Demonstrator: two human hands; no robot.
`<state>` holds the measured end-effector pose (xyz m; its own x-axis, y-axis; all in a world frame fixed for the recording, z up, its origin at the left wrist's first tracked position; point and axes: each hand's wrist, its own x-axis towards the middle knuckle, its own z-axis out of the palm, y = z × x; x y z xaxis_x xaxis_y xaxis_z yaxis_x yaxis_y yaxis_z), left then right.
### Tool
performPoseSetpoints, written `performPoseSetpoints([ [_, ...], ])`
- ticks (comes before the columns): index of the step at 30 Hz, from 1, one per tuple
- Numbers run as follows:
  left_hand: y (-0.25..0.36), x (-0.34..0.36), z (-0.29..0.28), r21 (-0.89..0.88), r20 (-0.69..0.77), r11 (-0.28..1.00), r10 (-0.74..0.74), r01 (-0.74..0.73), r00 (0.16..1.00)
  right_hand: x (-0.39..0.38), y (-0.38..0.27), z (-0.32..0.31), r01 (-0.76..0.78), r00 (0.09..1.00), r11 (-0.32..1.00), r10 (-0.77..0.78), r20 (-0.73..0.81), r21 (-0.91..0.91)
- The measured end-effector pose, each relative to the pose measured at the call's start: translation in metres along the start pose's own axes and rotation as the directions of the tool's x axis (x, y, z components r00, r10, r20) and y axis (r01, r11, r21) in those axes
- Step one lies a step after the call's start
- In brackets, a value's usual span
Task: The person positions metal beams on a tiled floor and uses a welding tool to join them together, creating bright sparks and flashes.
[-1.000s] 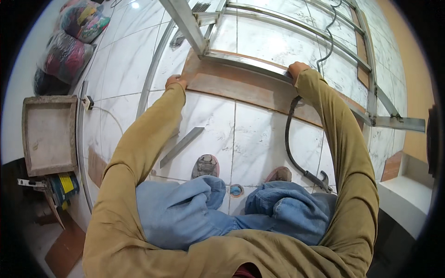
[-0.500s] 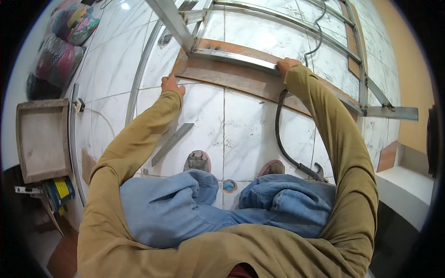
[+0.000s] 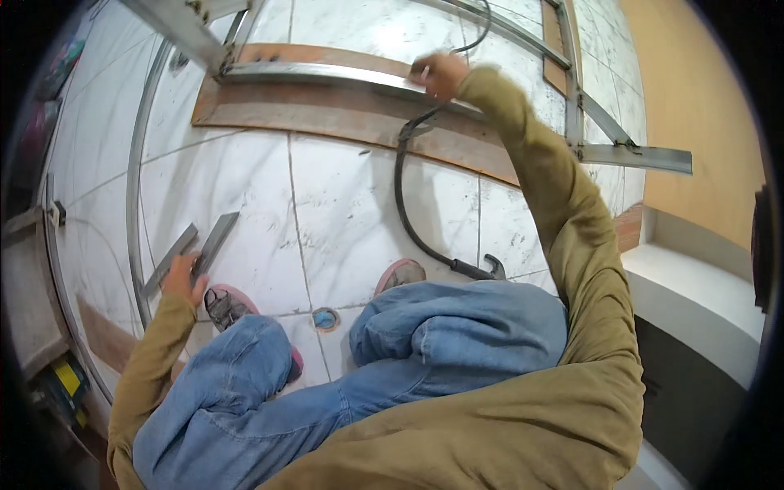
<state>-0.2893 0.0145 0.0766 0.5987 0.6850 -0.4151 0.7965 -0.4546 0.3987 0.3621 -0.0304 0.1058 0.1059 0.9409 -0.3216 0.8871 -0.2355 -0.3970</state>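
Note:
My left hand [image 3: 181, 279] is low at the left beside my shoe, its thumb and fingers around the lower end of a short grey metal strip [image 3: 219, 241]. A second short metal strip [image 3: 170, 260] lies alongside on the tiles, partly under that hand. Farther off, my right hand [image 3: 443, 76] has its fingers curled over the near rail of a welded metal frame [image 3: 327, 75]; slight blur softens the fingertips. Beneath this rail lies a brown board [image 3: 286, 113]. A black cable runs from near my right hand to what looks like a welding electrode holder [image 3: 478, 269].
A long metal bar [image 3: 139, 192] lies on the white tiled floor at left. Beyond it are a tray-like wooden box [image 3: 28, 286] and a blue-and-yellow container [image 3: 65, 384]. A frame end [image 3: 653, 158] juts out near a wooden panel [image 3: 694, 122] and white ledge [image 3: 694, 294] at right.
My left hand has left the board's left corner and come back toward me, down to the metal strips. My right hand stays at the frame rail. The view has shifted right.

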Motion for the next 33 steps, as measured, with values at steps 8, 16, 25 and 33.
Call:
performPoseSetpoints([
  [8,-0.009,0.017,0.015,0.128,-0.002,0.99,0.052,-0.051,0.999,-0.098,-0.048,0.163,-0.187,0.981,0.976,0.192,0.037,-0.112],
  [16,0.007,0.048,0.0,0.252,0.171,0.959,-0.172,0.126,0.97,-0.149,-0.055,0.094,-0.071,0.828,0.931,0.255,0.5,-0.357],
  [25,0.059,0.088,-0.099,-0.215,-0.114,0.973,0.06,-0.084,0.992,-0.055,-0.129,0.11,0.329,0.879,0.943,-0.285,0.383,-0.052],
  [33,0.137,0.196,-0.093,-0.871,0.163,0.459,-0.063,0.173,0.985,-0.028,-0.224,0.061,0.242,0.902,0.741,-0.409,0.135,0.627],
])
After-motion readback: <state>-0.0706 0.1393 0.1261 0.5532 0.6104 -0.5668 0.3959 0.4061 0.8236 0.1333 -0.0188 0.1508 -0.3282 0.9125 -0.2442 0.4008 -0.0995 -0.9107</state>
